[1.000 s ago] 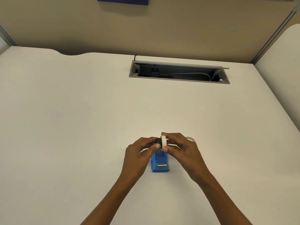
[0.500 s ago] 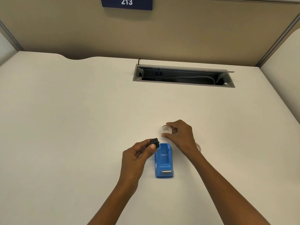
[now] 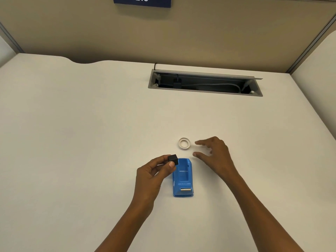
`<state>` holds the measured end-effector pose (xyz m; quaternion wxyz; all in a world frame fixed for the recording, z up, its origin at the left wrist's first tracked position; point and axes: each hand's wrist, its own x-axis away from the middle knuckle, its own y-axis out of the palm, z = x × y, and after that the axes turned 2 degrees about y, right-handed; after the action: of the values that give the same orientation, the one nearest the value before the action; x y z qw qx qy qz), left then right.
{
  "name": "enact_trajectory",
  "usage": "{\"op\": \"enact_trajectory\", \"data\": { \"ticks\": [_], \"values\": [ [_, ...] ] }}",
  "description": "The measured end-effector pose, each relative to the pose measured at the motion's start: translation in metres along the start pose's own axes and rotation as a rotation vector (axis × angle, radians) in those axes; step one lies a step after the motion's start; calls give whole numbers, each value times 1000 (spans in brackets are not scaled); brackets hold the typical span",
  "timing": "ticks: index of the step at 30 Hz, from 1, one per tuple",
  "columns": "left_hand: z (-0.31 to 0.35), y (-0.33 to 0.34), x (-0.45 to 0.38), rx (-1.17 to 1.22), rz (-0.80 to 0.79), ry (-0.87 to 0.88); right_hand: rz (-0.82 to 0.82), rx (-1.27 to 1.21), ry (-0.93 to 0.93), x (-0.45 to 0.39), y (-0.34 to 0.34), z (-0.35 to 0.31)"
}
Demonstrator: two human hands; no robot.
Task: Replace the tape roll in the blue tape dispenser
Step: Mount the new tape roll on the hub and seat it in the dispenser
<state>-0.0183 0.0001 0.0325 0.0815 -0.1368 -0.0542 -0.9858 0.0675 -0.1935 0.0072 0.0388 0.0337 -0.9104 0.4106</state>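
Blue dispenser (image 3: 183, 179) empty on desk (image 3: 72, 142).
My left hand (image 3: 152, 176) pinches black spindle (image 3: 173, 159); right hand (image 3: 215, 153) spread open beside spent core ring (image 3: 184, 143).

desk (image 3: 91, 124) open left of and behind blue dispenser (image 3: 183, 180); empty tape ring (image 3: 184, 143) just beyond it; cable tray slot (image 3: 205, 82) far behind.

White desk (image 3: 91, 142) bearing blue dispenser (image 3: 183, 179), white ring (image 3: 184, 143).

Blue dispenser (image 3: 183, 179) empty; white, seemingly spent roll (image 3: 184, 144) flat beyond.
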Motion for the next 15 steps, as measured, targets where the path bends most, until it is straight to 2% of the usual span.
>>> {"op": "enact_trajectory", "data": {
  "ticks": [3, 6, 15],
  "values": [
    [-1, 1, 0, 8, -14, -6, -100, 127, 16, 18, -10, 13],
    [-1, 3, 0, 6, -26, 2, -121, 219, 15, 34, -15, 20],
    [-1, 7, 7, 18, -56, -13, -132, 135, 4, 51, -20, 25]
  ]
}}
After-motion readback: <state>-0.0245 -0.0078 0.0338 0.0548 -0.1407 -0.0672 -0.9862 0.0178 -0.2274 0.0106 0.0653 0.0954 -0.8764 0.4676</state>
